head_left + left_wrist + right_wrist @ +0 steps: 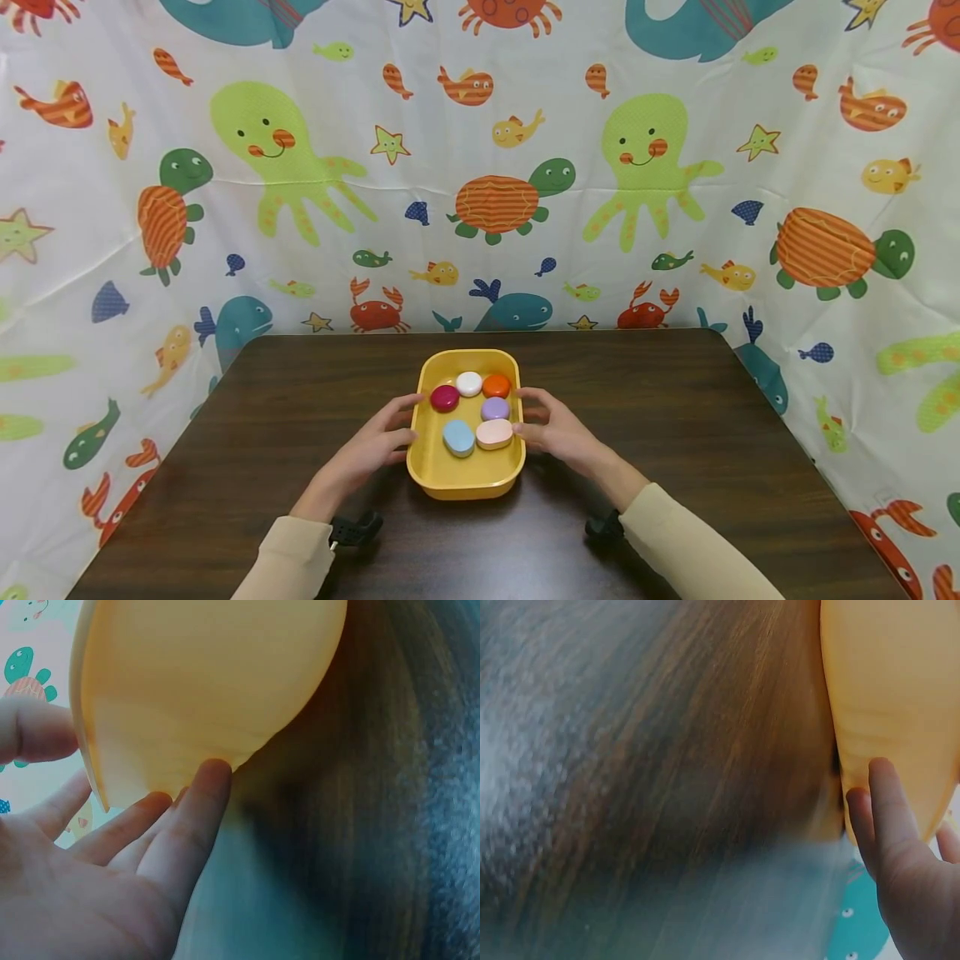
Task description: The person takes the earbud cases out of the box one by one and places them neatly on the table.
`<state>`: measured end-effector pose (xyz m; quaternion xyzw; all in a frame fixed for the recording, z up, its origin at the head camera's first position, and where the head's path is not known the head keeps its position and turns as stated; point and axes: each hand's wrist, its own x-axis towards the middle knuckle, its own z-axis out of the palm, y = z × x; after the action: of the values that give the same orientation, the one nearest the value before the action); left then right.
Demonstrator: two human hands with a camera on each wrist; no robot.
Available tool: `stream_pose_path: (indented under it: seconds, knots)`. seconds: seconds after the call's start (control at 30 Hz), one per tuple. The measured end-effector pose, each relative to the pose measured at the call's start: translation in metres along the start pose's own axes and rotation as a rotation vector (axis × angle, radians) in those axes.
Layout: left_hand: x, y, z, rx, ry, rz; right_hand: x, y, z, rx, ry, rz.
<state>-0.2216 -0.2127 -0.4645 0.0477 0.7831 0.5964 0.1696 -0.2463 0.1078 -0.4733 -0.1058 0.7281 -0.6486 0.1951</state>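
Note:
A yellow rectangular tray [450, 475] with rounded corners is at the middle of the dark table. In it lie several smooth rounded pieces: a magenta one [445, 398], a white one [469, 383], an orange one [496, 386], a lilac one [495, 409], a light blue one [458, 437] and a pale pink one [494, 433]. My left hand [378, 437] holds the tray's left side, its fingertips [213, 774] against the outer wall. On the opposite side my right hand [562, 429] holds the tray with a thumb at the rim and fingers [889, 795] along the wall.
The dark wooden table [315, 392] extends around the tray on every side. A white curtain [420, 108] printed with sea animals hangs behind the table and along both sides. Black bands [356, 528] sit at both wrists.

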Motion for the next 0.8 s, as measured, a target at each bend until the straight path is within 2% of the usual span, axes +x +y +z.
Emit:
stream_pose_path:
  seconds: [0.8]
  knots:
    - [-0.005, -0.002, -0.012, 0.003, -0.011, -0.006, 0.003, -0.004, 0.011, -0.014, -0.004, 0.003]
